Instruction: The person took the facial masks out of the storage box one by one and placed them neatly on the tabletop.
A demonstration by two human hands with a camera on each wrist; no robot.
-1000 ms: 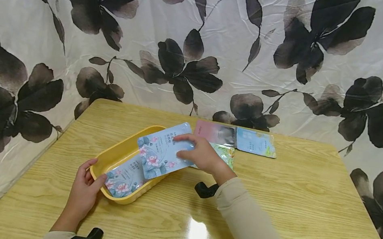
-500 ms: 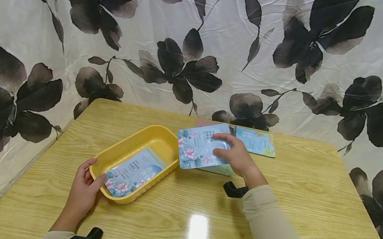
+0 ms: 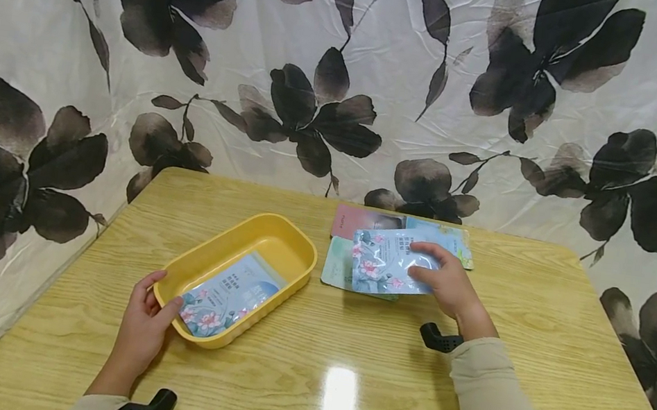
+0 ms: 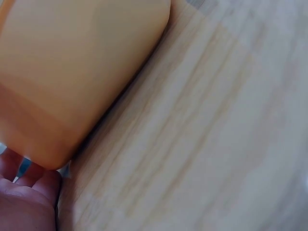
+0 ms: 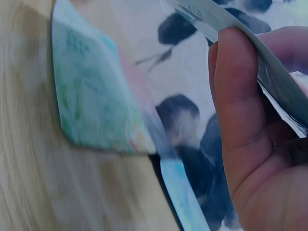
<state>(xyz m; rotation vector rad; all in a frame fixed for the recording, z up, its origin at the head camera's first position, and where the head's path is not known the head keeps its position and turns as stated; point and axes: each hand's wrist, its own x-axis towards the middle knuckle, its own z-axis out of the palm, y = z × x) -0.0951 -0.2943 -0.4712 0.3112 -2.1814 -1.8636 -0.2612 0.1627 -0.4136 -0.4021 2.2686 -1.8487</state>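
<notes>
Between thumb and fingers my right hand (image 3: 450, 282) pinches a light-blue sachet with pink flowers (image 3: 383, 262), the flat kind face masks come in. It is held over a green sachet (image 3: 338, 262) and overlaps a blue one behind it. In the right wrist view the held sachet (image 5: 274, 67) is seen nearly edge-on against the thumb. My left hand (image 3: 144, 326) grips the near-left end of a yellow plastic basket (image 3: 286, 283), thumb at the rim and fingers outside. Inside the basket lies a similar blue flowered sachet (image 3: 230, 296), with another's edge showing under it.
A pink-and-silver sachet (image 3: 354, 222) and a blue sachet with yellow edging (image 3: 464, 245) lie side by side near the back edge of the wooden table (image 3: 535, 346). A flower-print cloth (image 3: 342, 18) hangs behind. Each wrist wears a black camera mount (image 3: 438, 338).
My right hand has carried the flowered sachet from above the basket rightward to over the green sachet. The left hand and the basket have stayed in place.
</notes>
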